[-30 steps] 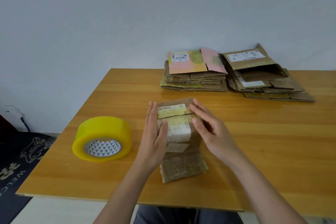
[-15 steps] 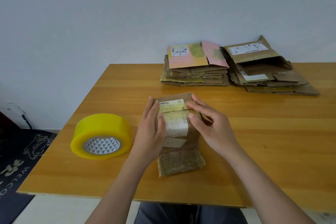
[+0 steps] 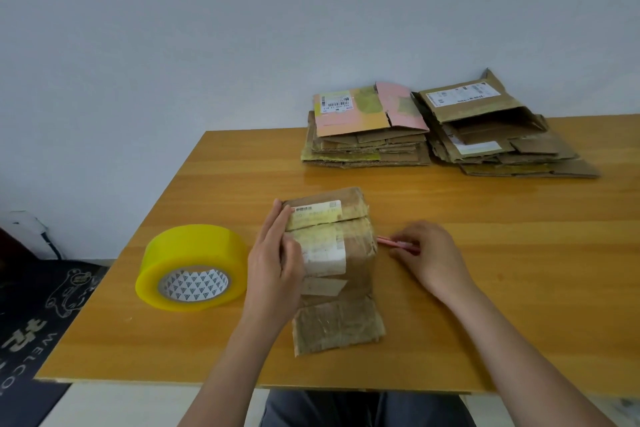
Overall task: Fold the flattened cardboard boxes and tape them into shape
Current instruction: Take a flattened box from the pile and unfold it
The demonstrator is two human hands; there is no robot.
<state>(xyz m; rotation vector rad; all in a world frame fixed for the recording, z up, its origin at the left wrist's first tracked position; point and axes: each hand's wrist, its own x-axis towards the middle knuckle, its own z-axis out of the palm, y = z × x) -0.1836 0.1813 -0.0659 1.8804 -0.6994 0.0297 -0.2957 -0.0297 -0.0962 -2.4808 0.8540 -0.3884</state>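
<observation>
Cardboard box [image 3: 341,253], small and brown with worn shipping labels, folded up near the tabletop's [image 3: 519,288] front edge, one flap lying flat toward the front, seam not yet taped. Steadied by left hand [image 3: 277,270], fingers straight against its left side, thumb over the top. Right hand [image 3: 431,258] just right of the box, fingers curled onto a thin pink tool [image 3: 394,243], probably a cutter. Yellow tape roll [image 3: 192,267] lying untouched toward the front left corner. Two stacks of flattened boxes [image 3: 446,135] waiting along the back edge. Judged early: first box shaped only, taping and the whole pile left.
</observation>
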